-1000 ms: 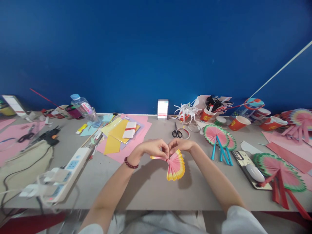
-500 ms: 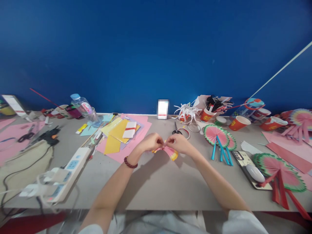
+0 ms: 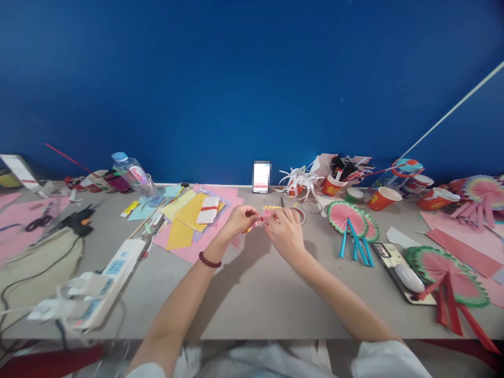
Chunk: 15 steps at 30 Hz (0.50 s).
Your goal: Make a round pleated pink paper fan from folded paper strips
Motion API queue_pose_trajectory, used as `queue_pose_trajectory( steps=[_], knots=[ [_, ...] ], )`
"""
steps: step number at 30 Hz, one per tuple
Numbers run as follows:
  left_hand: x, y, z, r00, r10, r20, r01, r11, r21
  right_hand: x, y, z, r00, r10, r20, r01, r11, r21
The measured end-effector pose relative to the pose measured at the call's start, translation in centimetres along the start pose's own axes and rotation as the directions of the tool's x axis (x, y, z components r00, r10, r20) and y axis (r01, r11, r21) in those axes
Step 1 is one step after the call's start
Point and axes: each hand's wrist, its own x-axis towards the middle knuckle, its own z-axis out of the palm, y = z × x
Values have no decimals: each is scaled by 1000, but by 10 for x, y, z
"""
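Observation:
My left hand (image 3: 241,220) pinches a folded pink paper piece with yellow zigzag edges (image 3: 269,212) near its narrow middle. From the right, my right hand (image 3: 287,232) closes its fingers on the same pleated paper, covering much of it. Something small and red shows between the fingertips, too small to name. Behind my right hand lie a pair of scissors (image 3: 282,201), mostly hidden, and a roll of tape (image 3: 301,216).
Pink and yellow paper sheets (image 3: 180,237) lie to the left, beside a power strip (image 3: 114,281) and a plastic bottle (image 3: 136,176). A lit phone (image 3: 261,177) leans on the wall. Pleated watermelon-coloured paper fans (image 3: 346,216), paper cups (image 3: 384,198) and a mouse (image 3: 409,278) are at right.
The pleated paper has turned between my hands; its yellow edge now shows behind my right fingers rather than below them. My right hand has shifted left and rolled over the paper.

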Motion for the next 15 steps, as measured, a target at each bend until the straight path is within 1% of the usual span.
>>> queue_pose_trajectory(
  steps=[2, 4, 8, 10, 12, 14, 15],
  knots=[
    [1, -1, 1, 999, 9, -34, -11, 999, -41, -1, 1, 4, 997, -6, -79, 4, 1000, -30],
    [0, 0, 0, 999, 16, -45, -22, 993, -115, -2, 2, 9, 990, 8, -141, -14, 999, -42],
    [-5, 7, -4, 999, 4, -36, -15, 956, -292, -6, 3, 17, 982, 68, -177, -67, 998, 14],
    [-9, 11, -5, 1000, -22, -9, 17, 930, -367, -8, 2, 19, 977, 115, -182, -103, 992, 76],
    [-13, 15, -5, 998, -59, 12, 58, 890, -453, -7, 3, 20, 961, 199, -190, -169, 972, 164],
    [-18, 18, -5, 994, -107, 3, 93, 842, -531, -5, 6, 21, 935, 309, -174, -248, 921, 302],
    [-20, 18, -5, 991, -132, -11, 104, 824, -558, -3, 7, 22, 921, 363, -141, -284, 874, 394]
  ],
)
